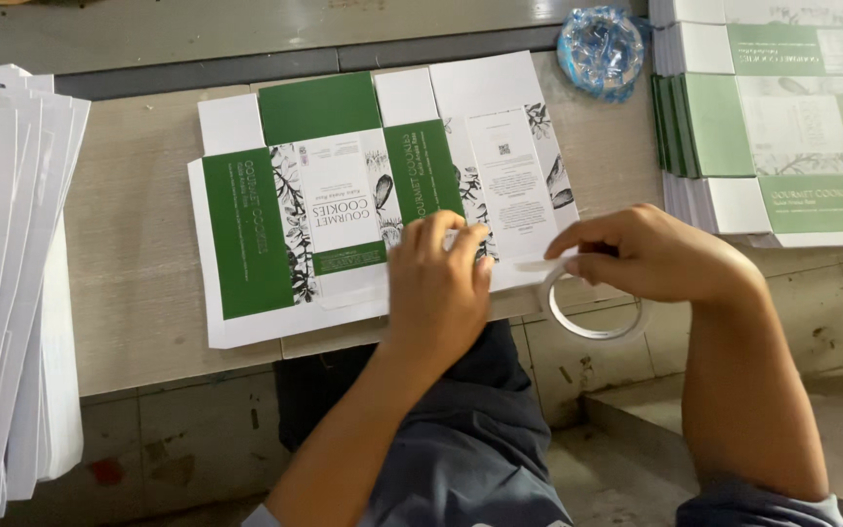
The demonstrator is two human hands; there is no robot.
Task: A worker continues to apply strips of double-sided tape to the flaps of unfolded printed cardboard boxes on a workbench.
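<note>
A pale wooden worktop [139,244] is seen from above, with a tiled floor below it. A flat, unfolded green-and-white carton [343,205] is spread across the worktop, its long axis running left to right. Stacks of similar flat cartons are piled at the left edge [2,273] and at the upper right [773,117]. A crumpled blue plastic bundle [599,49] lies beyond the carton. The left hand [438,283] is pressed flat, fingers spread, on the carton's near edge. Just to its right, the right hand [651,256] is closed on a roll of white tape [592,310], held off the worktop's front edge, with a strip drawn leftward towards the carton. Nothing stands between them.
</note>
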